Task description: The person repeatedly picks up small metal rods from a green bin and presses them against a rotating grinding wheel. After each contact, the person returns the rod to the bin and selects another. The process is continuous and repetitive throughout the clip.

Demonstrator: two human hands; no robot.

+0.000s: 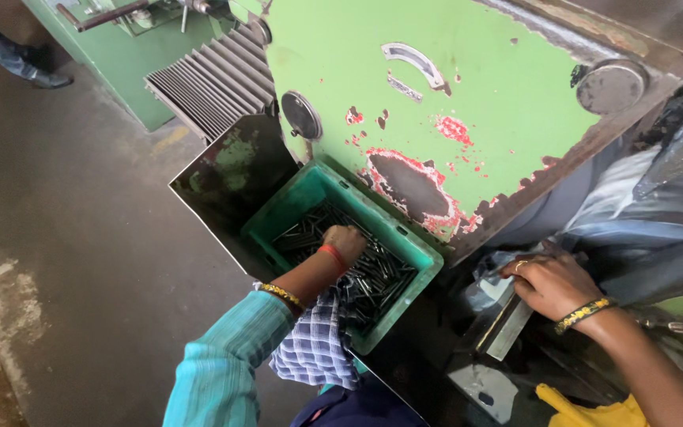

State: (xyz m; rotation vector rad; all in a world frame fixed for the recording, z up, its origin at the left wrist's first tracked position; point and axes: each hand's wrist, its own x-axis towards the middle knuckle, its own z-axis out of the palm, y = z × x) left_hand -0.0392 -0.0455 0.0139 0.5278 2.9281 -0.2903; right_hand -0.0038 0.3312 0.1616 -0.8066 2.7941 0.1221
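My left hand (345,239) reaches down into a green plastic crate (405,241) filled with several dark metal rods (373,273). Its fingers are curled among the rods, but what they grip is hidden. A teal sleeve, a red thread and a gold bangle show on that arm. My right hand (549,283) rests on a metal part (503,323) of the machine at the right, fingers bent over crumpled plastic sheeting (488,277). It wears a ring and a black and gold bangle.
A large green machine body (476,103) with chipped paint looms over the crate. A dark metal sheet (231,178) stands left of the crate. Grey concrete floor (81,221) spreads left. Another person's legs (9,51) show at top left. A yellow cloth (586,411) lies bottom right.
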